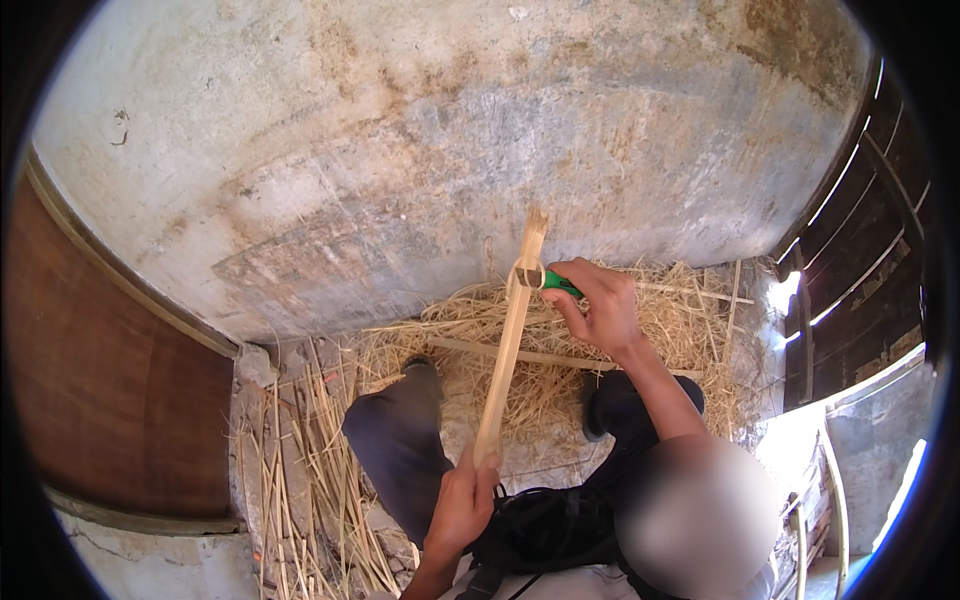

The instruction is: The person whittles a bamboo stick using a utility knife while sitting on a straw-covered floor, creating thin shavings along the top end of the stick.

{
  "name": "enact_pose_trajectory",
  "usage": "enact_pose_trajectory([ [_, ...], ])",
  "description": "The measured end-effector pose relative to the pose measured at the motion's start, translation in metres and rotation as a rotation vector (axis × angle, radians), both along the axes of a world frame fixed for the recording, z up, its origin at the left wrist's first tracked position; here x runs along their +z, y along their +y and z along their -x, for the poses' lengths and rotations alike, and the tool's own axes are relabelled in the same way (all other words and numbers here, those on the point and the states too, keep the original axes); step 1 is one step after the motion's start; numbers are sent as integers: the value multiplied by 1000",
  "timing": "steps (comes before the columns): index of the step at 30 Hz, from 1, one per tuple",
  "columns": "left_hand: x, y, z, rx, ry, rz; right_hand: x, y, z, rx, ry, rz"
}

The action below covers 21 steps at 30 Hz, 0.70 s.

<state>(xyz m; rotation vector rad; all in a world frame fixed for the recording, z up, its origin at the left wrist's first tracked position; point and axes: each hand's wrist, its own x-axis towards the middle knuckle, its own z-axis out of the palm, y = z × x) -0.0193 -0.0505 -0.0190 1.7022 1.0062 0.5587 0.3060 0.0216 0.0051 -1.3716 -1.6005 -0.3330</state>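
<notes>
A long, pale bamboo strip [508, 350] slants up and away from me between my legs, its frayed far end close to the wall. My left hand [465, 505] is closed round its near end. In my right hand [605, 310] is a knife with a green handle [562, 284], gripped with the fingers wrapped round it. The blade lies across the strip toward its far end. A thin curled shaving [518, 272] loops around the strip at the blade and partly hides it.
Loose shavings [665, 325] are heaped on the floor around my feet, with a flat slat [550, 358] lying across them. Several thin splints [310, 480] lie at the left. A stained wall [400, 170] rises ahead, a brown panel [120, 370] left, dark boards [860, 280] right.
</notes>
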Motion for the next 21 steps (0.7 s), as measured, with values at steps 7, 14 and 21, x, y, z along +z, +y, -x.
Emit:
enact_pose_trajectory([
  [7,-10,-6,6,0,6,77,-2,10,-9,-43,28,-4],
  [14,-17,-8,11,-6,-38,127,-1,13,-15,-76,-46,-33],
  [21,-24,-5,16,-36,-101,160,3,11,-12,-82,-66,-62],
])
